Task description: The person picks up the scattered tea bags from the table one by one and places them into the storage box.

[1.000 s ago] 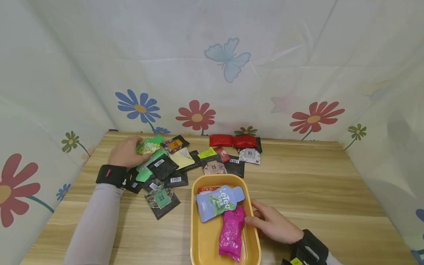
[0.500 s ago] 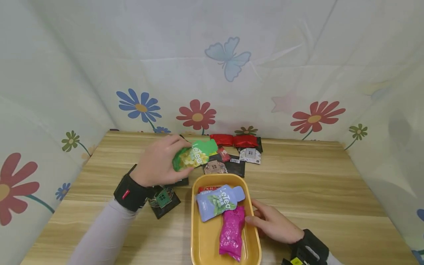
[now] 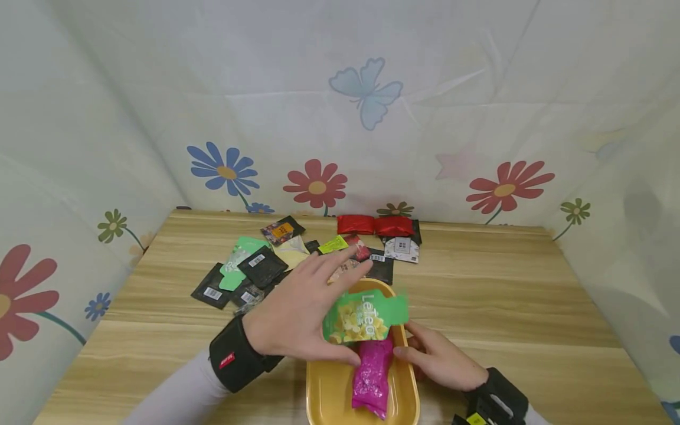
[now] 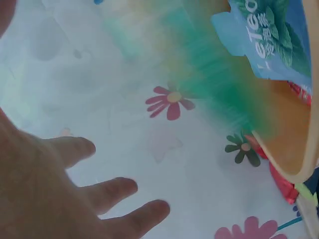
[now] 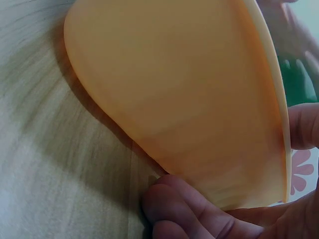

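My left hand is over the yellow plastic tray with its fingers spread. A green LeTea pouch is just beyond the thumb, above the tray; the left wrist view shows it as a blur, apart from the fingers. My right hand grips the tray's right wall, thumb at the rim and fingers curled against the outside. Inside the tray lie a crinkled magenta packet and a blue LeTea pouch, which the green pouch hides in the head view.
Several black sachets and another green pouch lie in a pile at the left. Behind the tray are two red packets, a white sachet and other sachets. A flower-printed cloth hangs behind the table.
The left hand picked the green pouch from the left pile, carried it rightward over the tray and let go. The right hand stayed on the tray's wall.
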Demonstrator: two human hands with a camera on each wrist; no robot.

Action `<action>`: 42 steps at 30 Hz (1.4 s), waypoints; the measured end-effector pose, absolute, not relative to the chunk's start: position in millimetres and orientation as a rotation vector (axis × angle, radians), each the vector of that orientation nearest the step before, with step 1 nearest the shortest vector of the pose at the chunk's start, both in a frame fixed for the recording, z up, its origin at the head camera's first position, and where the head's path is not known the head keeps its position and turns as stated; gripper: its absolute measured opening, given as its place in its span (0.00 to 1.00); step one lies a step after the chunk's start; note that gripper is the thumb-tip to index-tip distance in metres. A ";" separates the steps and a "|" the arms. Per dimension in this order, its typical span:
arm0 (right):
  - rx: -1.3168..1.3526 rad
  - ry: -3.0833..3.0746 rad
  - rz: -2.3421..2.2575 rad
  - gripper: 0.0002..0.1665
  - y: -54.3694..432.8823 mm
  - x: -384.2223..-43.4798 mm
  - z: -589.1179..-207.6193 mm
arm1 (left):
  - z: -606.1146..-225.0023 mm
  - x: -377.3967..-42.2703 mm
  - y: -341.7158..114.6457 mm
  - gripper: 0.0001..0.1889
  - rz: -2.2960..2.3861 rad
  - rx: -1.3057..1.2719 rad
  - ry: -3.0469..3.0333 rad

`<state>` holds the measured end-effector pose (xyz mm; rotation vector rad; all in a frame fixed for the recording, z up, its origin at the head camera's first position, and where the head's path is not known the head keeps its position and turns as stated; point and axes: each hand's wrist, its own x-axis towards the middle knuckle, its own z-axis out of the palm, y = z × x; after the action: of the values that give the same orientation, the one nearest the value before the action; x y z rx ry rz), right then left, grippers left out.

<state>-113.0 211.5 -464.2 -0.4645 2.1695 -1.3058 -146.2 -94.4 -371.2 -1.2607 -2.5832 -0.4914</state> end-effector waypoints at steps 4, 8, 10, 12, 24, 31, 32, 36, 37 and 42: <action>-0.413 2.163 -1.311 0.44 210.2 -112.4 -462.9 | -372.0 -151.9 -101.8 0.70 -0.452 -1.196 -2.710; -0.381 2.165 -1.315 0.45 209.2 -111.1 -462.6 | -371.7 -166.2 -114.8 0.68 -0.391 -1.096 -2.745; -0.378 2.168 -1.310 0.46 209.2 -110.7 -462.6 | -372.0 -175.3 -122.7 0.67 -0.385 -1.048 -2.761; -0.376 2.174 -1.302 0.46 209.4 -110.8 -462.6 | -372.7 -185.2 -132.1 0.66 -0.380 -0.982 -2.795; -0.359 2.170 -1.306 0.47 210.2 -110.2 -463.1 | -410.2 -246.7 -181.3 0.58 -0.283 -0.663 -2.988; -0.354 2.165 -1.305 0.46 209.1 -111.3 -462.1 | -433.6 -251.0 -173.8 0.54 -0.220 -0.671 -3.052; -0.354 2.169 -1.302 0.46 208.8 -111.5 -461.8 | -436.4 -250.8 -172.2 0.53 -0.228 -0.681 -3.056; -0.362 2.173 -1.300 0.46 208.0 -111.8 -460.9 | -445.1 -249.7 -166.0 0.51 -0.249 -0.726 -3.078; -0.366 2.172 -1.301 0.46 208.0 -112.0 -460.7 | -446.1 -249.4 -164.6 0.50 -0.253 -0.735 -3.084; -0.373 2.165 -1.305 0.46 208.5 -112.3 -460.0 | -446.0 -247.4 -159.9 0.48 -0.236 -0.778 -3.094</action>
<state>-112.3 208.5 -460.0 -0.3733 2.1650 -1.3047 -247.4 -159.9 -446.0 -0.7783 -3.0940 -0.2357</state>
